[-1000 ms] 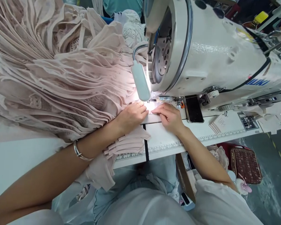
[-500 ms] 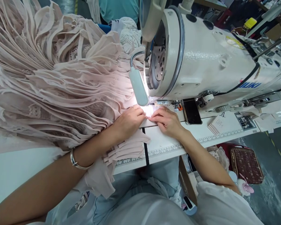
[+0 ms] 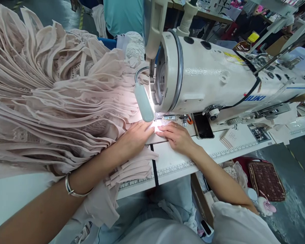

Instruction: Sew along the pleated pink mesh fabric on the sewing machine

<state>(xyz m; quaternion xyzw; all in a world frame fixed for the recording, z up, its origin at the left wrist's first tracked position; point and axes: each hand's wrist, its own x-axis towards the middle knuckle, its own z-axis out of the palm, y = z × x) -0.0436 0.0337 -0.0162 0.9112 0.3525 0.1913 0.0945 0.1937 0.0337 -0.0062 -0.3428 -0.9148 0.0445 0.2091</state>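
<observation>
My left hand is at the needle area of a white sewing machine, its fingers closed on a pale pink piece of fabric that glows under the lamp. From the other side my right hand holds the same piece, thumb and fingers together at its edge. The fingertips of both hands are close together, just in front of the presser foot area. A small lamp on a bent neck hides the needle and part of the fabric. My left forearm rests against a big heap of pale pink lace-trimmed garments.
A phone lies right of my right hand, beside paper tags. A ruler strip runs along the table's front edge, crossed by a black band. Layered fabric ends hang over the edge. A person in teal sits beyond.
The view has shifted, so the machine appears further left and lower. My fingertips have come slightly apart and lie flatter on the fabric, still at the needle area.
</observation>
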